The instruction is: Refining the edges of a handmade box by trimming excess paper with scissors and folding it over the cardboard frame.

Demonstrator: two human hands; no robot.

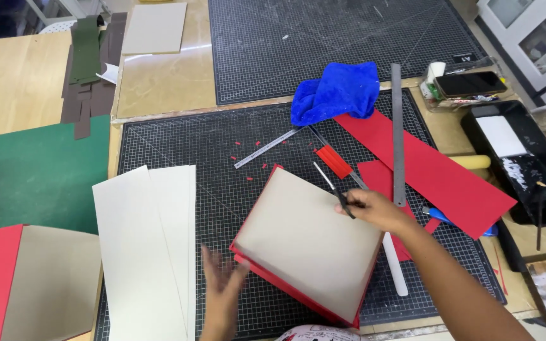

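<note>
A grey board wrapped in red covering [308,239] lies tilted on the black cutting mat [178,136]. My left hand [222,287], blurred, fingers spread, is at the board's lower left corner, touching or just beside it. My right hand [374,207] rests on the board's right edge and holds a thin, dark-handled blade or scalpel [336,188], its metal tip pointing up-left over the board. A white rod [394,268] lies under my right forearm.
White paper sheets [146,246] lie left of the board. Red paper strips [434,170], a steel ruler [398,132], a short ruler [265,149], a red-handled tool [334,161] and a blue cloth [336,91] lie behind. A black tray [519,164] stands right; green board [33,170] left.
</note>
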